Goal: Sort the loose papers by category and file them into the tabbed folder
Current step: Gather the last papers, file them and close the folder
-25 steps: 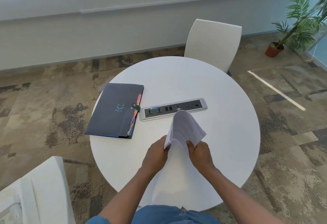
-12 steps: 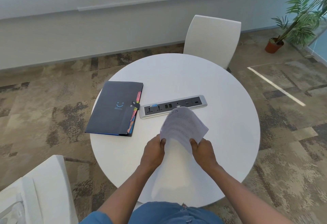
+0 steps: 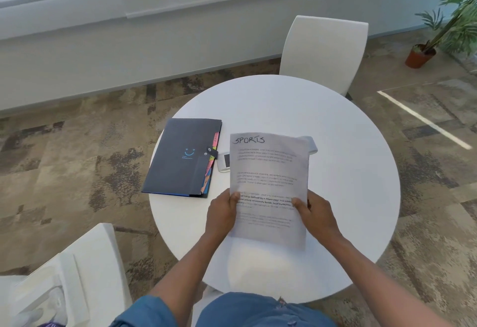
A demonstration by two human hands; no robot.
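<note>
Both hands, the left hand (image 3: 222, 214) and the right hand (image 3: 316, 215), pinch a printed sheet (image 3: 269, 187) headed "SPORTS" by its side edges, above the round white table (image 3: 348, 171). Beyond, left of it, the dark tabbed folder (image 3: 182, 157) lies closed on the table.

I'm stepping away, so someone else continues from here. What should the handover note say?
Left hand and right hand each pinch a side of the papers, held up above the table; top sheet headed SPORTS.
Folder lies shut at table left, coloured tabs along its right edge.
Done: papers picked up, heading readable.
Left: open folder, sort and file the papers by tab.
</note>
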